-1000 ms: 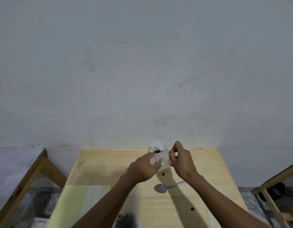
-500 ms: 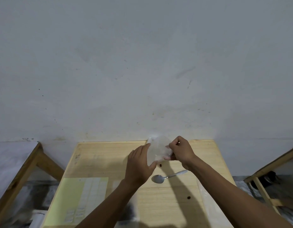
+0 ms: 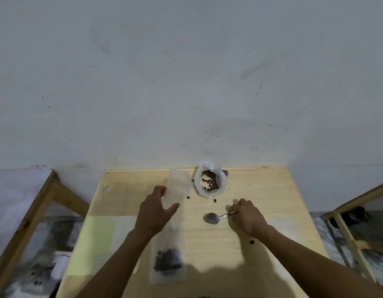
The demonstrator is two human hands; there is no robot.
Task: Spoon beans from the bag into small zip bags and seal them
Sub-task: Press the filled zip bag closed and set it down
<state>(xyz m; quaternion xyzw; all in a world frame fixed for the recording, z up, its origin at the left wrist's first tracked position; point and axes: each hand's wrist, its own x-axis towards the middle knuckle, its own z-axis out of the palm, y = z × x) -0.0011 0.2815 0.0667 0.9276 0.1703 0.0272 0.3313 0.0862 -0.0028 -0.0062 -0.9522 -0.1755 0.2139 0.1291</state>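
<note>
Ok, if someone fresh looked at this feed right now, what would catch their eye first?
Probably the open bag of beans at the table's far edge, dark against the pale wood. Then the hands: the left hand holds up an empty small zip bag, while the right hand pinches the spoon lying on the table.

Both forearms reach forward from the near edge, bare to the wrists. The left hand (image 3: pixel 155 209) is raised left of centre, thumb spread to the right and fingers pointing far, pinching a small clear zip bag (image 3: pixel 177 188). The right hand (image 3: pixel 247 218) lies lower on the right, knuckles up, fingers curled around a spoon (image 3: pixel 216 217) handle.
</note>
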